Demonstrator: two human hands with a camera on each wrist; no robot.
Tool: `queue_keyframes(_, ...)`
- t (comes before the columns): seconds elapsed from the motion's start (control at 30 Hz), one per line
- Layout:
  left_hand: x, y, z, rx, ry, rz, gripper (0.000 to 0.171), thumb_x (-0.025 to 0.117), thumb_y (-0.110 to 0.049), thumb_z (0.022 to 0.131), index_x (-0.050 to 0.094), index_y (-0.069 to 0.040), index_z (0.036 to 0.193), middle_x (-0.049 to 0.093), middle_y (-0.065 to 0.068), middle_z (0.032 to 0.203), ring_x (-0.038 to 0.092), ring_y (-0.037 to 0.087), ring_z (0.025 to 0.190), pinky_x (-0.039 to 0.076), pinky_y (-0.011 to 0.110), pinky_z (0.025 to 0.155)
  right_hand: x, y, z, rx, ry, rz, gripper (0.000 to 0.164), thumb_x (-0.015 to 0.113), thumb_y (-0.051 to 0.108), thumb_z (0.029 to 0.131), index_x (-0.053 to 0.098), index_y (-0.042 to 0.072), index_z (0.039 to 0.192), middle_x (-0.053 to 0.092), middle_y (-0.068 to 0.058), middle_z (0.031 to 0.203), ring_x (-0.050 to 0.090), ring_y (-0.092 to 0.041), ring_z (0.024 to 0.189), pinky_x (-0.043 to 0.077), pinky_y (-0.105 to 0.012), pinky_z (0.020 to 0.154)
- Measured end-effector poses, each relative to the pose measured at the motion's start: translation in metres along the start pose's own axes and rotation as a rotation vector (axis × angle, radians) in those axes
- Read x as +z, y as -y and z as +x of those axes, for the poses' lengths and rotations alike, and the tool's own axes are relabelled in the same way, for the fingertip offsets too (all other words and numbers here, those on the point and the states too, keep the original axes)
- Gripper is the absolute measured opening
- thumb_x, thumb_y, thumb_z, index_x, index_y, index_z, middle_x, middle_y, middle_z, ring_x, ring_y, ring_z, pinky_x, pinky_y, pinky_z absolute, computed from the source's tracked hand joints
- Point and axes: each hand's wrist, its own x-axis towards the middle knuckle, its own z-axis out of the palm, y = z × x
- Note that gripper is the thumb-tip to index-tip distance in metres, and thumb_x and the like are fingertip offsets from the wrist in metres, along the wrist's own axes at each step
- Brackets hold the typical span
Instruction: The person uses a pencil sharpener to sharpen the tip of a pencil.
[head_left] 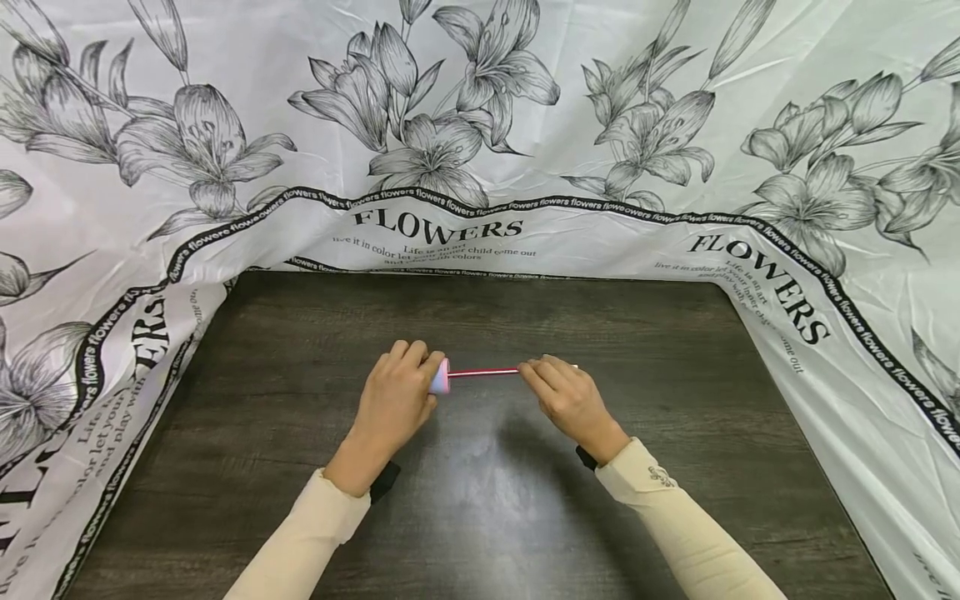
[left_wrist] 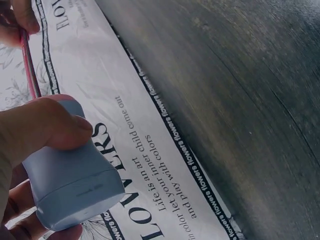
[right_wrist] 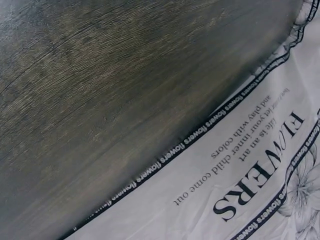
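In the head view, my left hand [head_left: 396, 392] grips a small pale blue pencil sharpener [left_wrist: 75, 175] with a pink end. The left wrist view shows my thumb pressed along its side and my fingertips under its base. A thin red pencil [head_left: 483, 372] runs straight from the sharpener's pink end across to my right hand [head_left: 566, 396]. The right fingers pinch its far part, and a small white tip shows beyond them. The pencil's near end is hidden at the sharpener. Both hands are over the middle of the table; the right wrist view does not show the right hand.
The dark wood-grain table [head_left: 315, 317] stretches out below both hands. White cloth [head_left: 562, 242] printed with flowers and lettering hangs behind the table and along both sides. Black bands [head_left: 120, 317] of small lettering run across the cloth.
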Motion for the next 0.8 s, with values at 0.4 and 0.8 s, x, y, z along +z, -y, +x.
queue_keyframes(0.4, 0.0010, 0.0057, 0.0047, 0.068, -0.058, 0.080, 0.042, 0.084, -0.004, 0.062, 0.071, -0.005, 0.102, 0.057, 0.007, 0.086, 0.048, 0.022, 0.074, 0.034, 0.027, 0.056, -0.0022, 0.0009, 0.0010, 0.047, 0.262, 0.146, 0.039, 0.026, -0.002, 0.094, 0.064, -0.003, 0.100, 0.067, -0.009, 0.086, 0.067, -0.018, 0.071, 0.053, -0.025, 0.055)
queue_keyframes(0.8, 0.0005, 0.0094, 0.0046, 0.043, -0.016, 0.052, 0.048, 0.087, -0.010, 0.062, 0.070, -0.005, 0.106, 0.058, 0.008, 0.090, 0.051, 0.024, 0.079, 0.039, 0.029, 0.059, -0.0016, -0.0004, 0.0043, 0.047, 0.220, 0.073, 0.030, 0.037, 0.008, 0.101, 0.065, 0.001, 0.108, 0.068, -0.008, 0.098, 0.068, -0.019, 0.088, 0.056, -0.031, 0.082)
